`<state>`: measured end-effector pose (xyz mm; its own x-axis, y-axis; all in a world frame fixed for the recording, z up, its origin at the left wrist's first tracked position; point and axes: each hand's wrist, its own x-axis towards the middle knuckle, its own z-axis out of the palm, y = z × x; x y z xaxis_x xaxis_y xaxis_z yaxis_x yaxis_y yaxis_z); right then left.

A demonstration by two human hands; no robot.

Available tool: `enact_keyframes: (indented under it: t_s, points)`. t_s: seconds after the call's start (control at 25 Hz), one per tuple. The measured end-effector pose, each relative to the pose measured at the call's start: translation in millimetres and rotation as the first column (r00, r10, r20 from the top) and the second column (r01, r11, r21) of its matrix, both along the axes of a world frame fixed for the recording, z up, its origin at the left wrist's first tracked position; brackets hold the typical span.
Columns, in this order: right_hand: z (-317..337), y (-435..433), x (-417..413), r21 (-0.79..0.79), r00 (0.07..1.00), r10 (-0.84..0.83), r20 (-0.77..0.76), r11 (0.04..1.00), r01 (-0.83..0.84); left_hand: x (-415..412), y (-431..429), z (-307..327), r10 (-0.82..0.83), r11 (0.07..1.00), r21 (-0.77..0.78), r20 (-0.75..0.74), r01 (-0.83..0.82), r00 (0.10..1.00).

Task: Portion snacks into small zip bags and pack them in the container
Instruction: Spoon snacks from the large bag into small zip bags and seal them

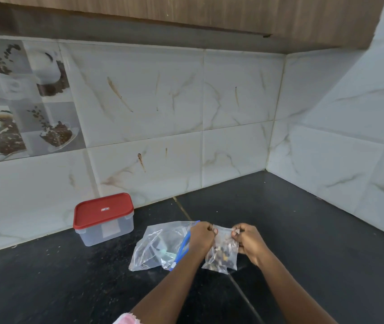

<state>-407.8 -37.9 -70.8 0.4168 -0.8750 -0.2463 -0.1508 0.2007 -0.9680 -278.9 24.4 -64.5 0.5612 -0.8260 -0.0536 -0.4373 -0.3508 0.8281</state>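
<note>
A small clear zip bag [222, 256] with dark and pale snack pieces at its bottom hangs above the black counter. My left hand [201, 237] pinches its top left corner and my right hand [248, 239] pinches its top right corner. Just left of it lies a larger clear bag [156, 246] with a blue zip strip, crumpled on the counter, with a few items inside. A clear plastic container [106, 230] with its red lid [103, 210] on stands further left, near the wall.
The black stone counter [303, 230] runs into a corner of white marble-look tiled walls [233, 113] at the back and right. A wooden cabinet hangs overhead. A pink sleeve edge [125, 319] shows at the bottom.
</note>
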Motion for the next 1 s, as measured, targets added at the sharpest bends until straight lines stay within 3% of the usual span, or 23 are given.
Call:
enact_keyframes:
  t_s: [0.16, 0.28, 0.44, 0.52, 0.84, 1.0]
  points:
    - [-35, 8, -8, 0.094, 0.999, 0.004, -0.034, 0.996, -0.001, -9, -2, -39, 0.015, 0.99, 0.139, -0.003, -0.015, 1.0]
    - [-52, 5, -13, 0.106, 0.999, 0.024, -0.032, 0.994, -0.021, -14, -3, -57, 0.012, 0.989, 0.148, -0.168, 0.013, 0.986]
    - [-60, -1, -10, 0.094, 0.998, 0.06, -0.036, 0.994, -0.057, -17, -6, -70, 0.083, 0.992, 0.125, -0.429, -0.031, 0.9]
    - [-60, -5, -7, 0.103, 0.996, 0.077, -0.042, 0.992, -0.072, -16, -9, -72, 0.111, 0.989, 0.14, -0.474, -0.049, 0.874]
    - [-61, -18, 5, 0.06, 0.967, 0.008, -0.255, 0.998, 0.008, -14, -17, -61, 0.213, 0.955, 0.254, -0.212, -0.157, 0.954]
    - [-55, -27, 0, -0.085, 0.895, 0.058, -0.443, 0.991, -0.106, -15, -16, -63, 0.141, 0.972, 0.211, -0.177, -0.103, 0.974]
